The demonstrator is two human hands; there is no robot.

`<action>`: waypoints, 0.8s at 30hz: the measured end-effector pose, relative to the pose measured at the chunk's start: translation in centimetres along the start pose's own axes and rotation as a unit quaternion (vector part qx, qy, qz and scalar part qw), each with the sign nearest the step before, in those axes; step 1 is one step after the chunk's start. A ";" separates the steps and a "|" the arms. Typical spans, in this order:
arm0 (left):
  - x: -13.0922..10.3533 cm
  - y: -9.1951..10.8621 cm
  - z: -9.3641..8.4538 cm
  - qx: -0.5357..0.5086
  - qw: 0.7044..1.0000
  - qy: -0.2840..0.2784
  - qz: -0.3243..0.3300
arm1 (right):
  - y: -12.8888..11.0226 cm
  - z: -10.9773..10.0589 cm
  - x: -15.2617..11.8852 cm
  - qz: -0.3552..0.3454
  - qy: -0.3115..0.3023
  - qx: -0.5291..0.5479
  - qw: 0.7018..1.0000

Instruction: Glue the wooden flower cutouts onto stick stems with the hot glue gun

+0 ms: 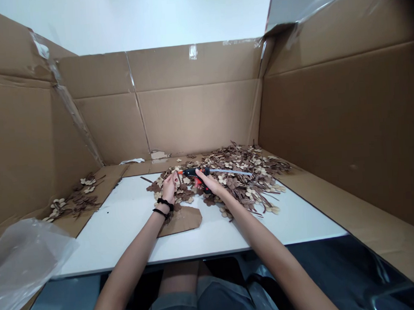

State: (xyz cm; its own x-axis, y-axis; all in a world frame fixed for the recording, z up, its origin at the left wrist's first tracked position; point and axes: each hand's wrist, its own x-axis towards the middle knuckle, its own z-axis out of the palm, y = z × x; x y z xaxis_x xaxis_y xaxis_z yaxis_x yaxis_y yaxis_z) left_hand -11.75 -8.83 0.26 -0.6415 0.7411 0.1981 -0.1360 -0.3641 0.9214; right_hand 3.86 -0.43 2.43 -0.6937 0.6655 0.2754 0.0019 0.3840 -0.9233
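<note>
1. The glue gun [191, 172] is in the right hand [210, 181], over the left part of the flower pile [241, 164].
2. Its long axis runs side to side, nearly level, with the orange nozzle [180, 172] pointing left, towards the other hand. The handle slants down and to the right.
3. A pale glue stick [231, 171] sticks out of the back (a long one, dipping slightly at its far end), pointing right.
4. The right hand is clamped on the handle, by the red trigger [198, 181].
5. The left hand [168, 188] has its fingers pinched on a small brown piece [175, 178] right by the nozzle; its exact shape is too small to tell. The two hands are near each other but apart.
6. Below the left wrist, a cardboard scrap [185, 220] lies flat on the white surface [127, 230].
</note>
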 end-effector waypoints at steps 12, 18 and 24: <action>-0.2 0.1 -0.1 0.019 1.000 0.002 0.009 | 0.1 0.0 0.3 -0.007 -0.026 -0.001 1.000; -0.5 0.4 0.3 0.031 0.999 0.006 0.019 | 0.4 -0.2 0.5 -0.005 -0.009 -0.009 1.000; 0.0 -0.2 -0.2 0.108 0.991 0.014 0.082 | 0.0 -0.3 0.4 -0.021 -0.012 -0.011 1.000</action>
State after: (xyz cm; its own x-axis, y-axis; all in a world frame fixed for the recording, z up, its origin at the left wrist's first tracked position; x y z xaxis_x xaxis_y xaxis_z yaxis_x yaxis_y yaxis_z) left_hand -11.84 -8.85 -0.02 -0.6631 0.6650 0.3437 0.1343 -0.3461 0.9286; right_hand 3.78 0.00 2.57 -0.7102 0.6337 0.3065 -0.0110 0.4253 -0.9050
